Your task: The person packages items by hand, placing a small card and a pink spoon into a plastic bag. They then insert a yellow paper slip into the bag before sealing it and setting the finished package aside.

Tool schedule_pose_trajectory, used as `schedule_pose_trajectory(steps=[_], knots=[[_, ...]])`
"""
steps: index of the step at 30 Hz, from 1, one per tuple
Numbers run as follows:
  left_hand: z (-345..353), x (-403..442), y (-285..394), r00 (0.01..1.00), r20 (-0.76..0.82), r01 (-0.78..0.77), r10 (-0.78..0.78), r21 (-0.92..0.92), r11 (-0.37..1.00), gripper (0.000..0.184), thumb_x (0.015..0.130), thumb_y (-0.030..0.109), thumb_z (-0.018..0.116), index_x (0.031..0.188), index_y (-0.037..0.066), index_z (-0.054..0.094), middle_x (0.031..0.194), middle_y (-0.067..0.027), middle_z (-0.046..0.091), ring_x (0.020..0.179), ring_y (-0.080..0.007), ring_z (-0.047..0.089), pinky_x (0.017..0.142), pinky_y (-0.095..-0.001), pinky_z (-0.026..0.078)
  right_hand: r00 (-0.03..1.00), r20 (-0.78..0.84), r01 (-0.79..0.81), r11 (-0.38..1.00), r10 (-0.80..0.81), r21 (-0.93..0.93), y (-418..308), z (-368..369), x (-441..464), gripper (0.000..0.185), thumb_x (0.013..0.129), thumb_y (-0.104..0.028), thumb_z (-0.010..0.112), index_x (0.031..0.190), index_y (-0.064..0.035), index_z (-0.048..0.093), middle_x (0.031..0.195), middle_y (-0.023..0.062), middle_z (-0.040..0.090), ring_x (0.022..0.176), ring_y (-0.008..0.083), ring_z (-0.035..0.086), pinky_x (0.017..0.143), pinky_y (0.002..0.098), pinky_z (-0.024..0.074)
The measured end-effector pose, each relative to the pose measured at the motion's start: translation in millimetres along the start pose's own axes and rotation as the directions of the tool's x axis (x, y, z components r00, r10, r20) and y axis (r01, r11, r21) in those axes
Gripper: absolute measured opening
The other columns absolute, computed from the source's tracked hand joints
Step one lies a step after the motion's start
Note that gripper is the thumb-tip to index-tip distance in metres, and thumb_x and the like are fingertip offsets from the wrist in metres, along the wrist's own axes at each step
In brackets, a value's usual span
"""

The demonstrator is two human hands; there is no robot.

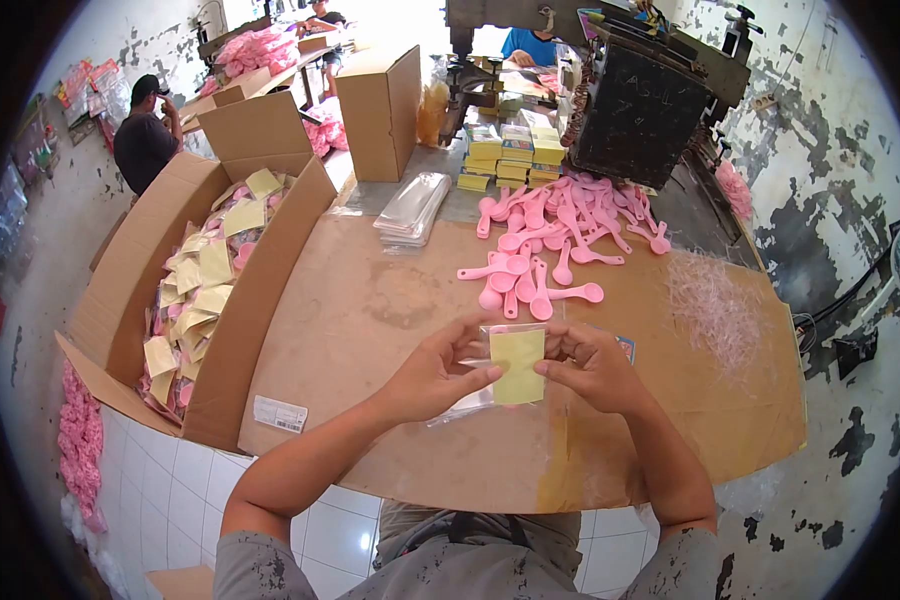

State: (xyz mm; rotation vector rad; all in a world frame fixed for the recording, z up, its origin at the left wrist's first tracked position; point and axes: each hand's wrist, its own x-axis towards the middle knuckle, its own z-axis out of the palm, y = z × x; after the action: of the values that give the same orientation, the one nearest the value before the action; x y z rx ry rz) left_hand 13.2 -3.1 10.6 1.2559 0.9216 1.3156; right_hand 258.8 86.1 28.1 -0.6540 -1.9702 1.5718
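Note:
Between my two hands is a clear plastic bag with a pale yellow card (518, 366) showing at its front; a little pink shows at the card's edges. My left hand (438, 372) pinches the bag's left side, thumb on the front. On the right side, my right hand (592, 366) grips it with the thumb against the card. Another clear plastic bag (462, 408) lies on the cardboard beneath my left hand. Just beyond my hands is a heap of pink measuring spoons (540, 290). Part of a small blue printed card (626, 348) shows beside my right hand.
At left stands a cardboard box (225, 350) full of bagged spoons with yellow cards. A stack of clear bags (410, 212), card stacks (515, 150) and a black machine (635, 110) are further back. Plastic strips (715, 310) lie at right. Other people are in the background.

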Motion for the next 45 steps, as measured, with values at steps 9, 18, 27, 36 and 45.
schedule_pose_trajectory(steps=[9,18,27,36,45], knots=[[-78,22,55,0.701,-0.659,-0.512,0.271,-0.201,0.836,0.050,0.110,0.035,0.054,0.145,0.000,0.048,0.138,-0.0097,0.059,0.129,-0.0194,0.060,0.105,-0.0393,0.054,0.972,-0.221,-0.045,0.850,-0.085,-0.524,-25,-62,-18,0.042,0.093,-0.012,0.074,0.133,-0.0030,0.065,0.110,0.0119,0.072,0.103,0.0221,0.069,0.088,0.0354,0.0548],[-47,20,-13,0.962,-0.058,-0.152,0.266,0.698,0.700,0.037,0.092,0.022,0.078,0.124,0.005,0.071,0.114,-0.0089,0.068,0.106,-0.0246,0.064,0.091,-0.0372,0.053,0.971,-0.234,-0.156,0.635,-0.040,-0.756,17,-98,-37,0.029,0.090,-0.014,0.076,0.116,-0.0009,0.073,0.103,0.0135,0.067,0.098,0.0296,0.066,0.090,0.0387,0.0516],[-27,20,-27,0.987,0.100,-0.157,0.127,0.789,0.595,0.024,0.087,0.016,0.080,0.109,0.006,0.075,0.096,-0.0096,0.067,0.088,-0.0268,0.062,0.080,-0.0381,0.052,0.961,-0.271,-0.138,0.766,-0.049,-0.628,13,-101,-38,0.019,0.087,-0.006,0.078,0.104,-0.0047,0.071,0.093,0.0063,0.068,0.088,0.0211,0.065,0.081,0.0355,0.0491],[-22,17,-25,0.977,0.073,-0.179,0.199,0.785,0.593,0.012,0.091,0.009,0.074,0.102,0.003,0.072,0.090,-0.0099,0.070,0.085,-0.0276,0.066,0.076,-0.0397,0.053,0.967,-0.226,0.034,0.942,-0.116,-0.335,4,-9,-23,0.017,0.094,-0.007,0.071,0.111,-0.0043,0.071,0.096,0.0074,0.069,0.088,0.0233,0.070,0.077,0.0349,0.0529],[-22,10,-9,0.997,-0.065,0.060,-0.048,0.206,0.977,0.013,0.100,0.007,0.068,0.109,-0.001,0.063,0.102,-0.0099,0.077,0.095,-0.0124,0.070,0.082,-0.0316,0.056,0.962,0.024,0.186,0.589,-0.272,-0.787,16,-1,-17,0.014,0.092,-0.004,0.070,0.105,-0.0013,0.074,0.097,0.0112,0.068,0.083,0.0280,0.068,0.075,0.0380,0.0546]])
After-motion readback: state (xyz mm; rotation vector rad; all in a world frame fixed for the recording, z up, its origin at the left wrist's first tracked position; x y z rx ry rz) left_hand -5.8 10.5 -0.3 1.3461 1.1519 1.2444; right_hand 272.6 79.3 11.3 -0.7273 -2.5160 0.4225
